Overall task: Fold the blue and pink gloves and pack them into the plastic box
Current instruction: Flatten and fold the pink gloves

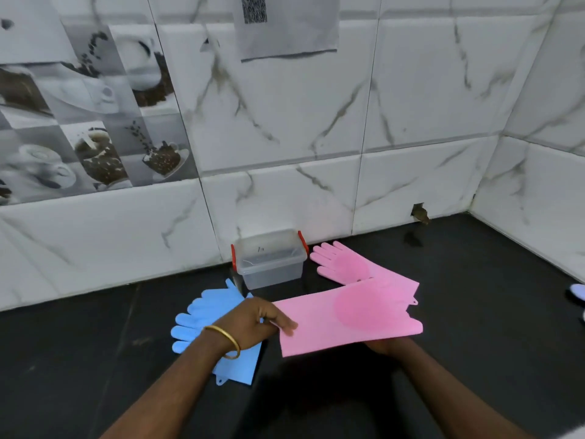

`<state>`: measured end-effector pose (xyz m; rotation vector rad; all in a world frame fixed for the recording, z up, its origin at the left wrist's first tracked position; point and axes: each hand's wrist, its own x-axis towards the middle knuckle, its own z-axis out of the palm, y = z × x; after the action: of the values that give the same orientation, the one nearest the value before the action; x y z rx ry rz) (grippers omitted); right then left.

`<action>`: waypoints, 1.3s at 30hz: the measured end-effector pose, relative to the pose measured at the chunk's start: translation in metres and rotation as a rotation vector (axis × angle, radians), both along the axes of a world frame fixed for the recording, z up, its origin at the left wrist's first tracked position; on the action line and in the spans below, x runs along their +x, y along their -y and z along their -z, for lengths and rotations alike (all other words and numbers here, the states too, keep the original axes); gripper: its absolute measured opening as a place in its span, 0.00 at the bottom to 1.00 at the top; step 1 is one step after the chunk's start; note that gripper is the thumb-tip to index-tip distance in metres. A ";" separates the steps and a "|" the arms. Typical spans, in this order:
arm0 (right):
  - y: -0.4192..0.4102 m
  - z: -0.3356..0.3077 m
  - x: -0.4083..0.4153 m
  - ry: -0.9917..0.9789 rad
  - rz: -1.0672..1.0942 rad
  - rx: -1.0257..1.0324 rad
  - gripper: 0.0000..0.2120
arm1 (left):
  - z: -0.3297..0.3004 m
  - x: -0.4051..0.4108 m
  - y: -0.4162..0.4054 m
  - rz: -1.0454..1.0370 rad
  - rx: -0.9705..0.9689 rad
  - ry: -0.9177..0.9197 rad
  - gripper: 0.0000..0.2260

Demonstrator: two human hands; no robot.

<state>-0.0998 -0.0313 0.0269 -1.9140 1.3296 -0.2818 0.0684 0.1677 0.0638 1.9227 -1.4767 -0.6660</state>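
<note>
Folding a pink glove [345, 315] is the step in hand: the left hand [253, 321] pinches its cuff edge, the right hand [389, 345] grips from beneath, fingers hidden. Next, probably doubling it over. Blue gloves [205, 315] lie under the left wrist; behind, the second pink glove [342, 263] and open box [269, 259], unobstructed.

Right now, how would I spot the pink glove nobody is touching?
Find the clear plastic box with red handles against the tiled wall. Just right of it, the untouched pink glove lies flat on the black counter, fingers towards the box; the held pink glove overlaps its cuff.
</note>
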 end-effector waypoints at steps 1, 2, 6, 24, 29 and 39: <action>-0.002 0.015 -0.009 -0.003 0.083 0.007 0.17 | 0.017 -0.003 -0.003 -0.030 0.022 -0.016 0.16; -0.008 0.021 -0.017 0.076 -0.003 0.202 0.15 | 0.033 -0.007 -0.006 -0.056 0.048 -0.022 0.16; -0.004 0.036 -0.018 -0.056 -0.027 0.115 0.11 | 0.081 -0.021 -0.018 -0.174 0.114 0.061 0.14; 0.091 0.088 -0.082 -0.328 -0.370 -0.410 0.19 | 0.097 -0.052 -0.024 -0.267 0.400 0.356 0.14; 0.118 0.088 -0.081 -0.339 -0.455 -0.496 0.17 | 0.087 -0.066 -0.005 -0.355 0.528 0.323 0.11; 0.175 0.104 -0.082 -0.435 -0.586 -0.593 0.23 | 0.074 -0.079 0.037 -0.493 0.730 0.351 0.14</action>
<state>-0.1817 -0.2059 -0.0768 -2.8944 0.9214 0.0575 -0.0109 0.1306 -0.0103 2.9544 -0.9138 -0.7122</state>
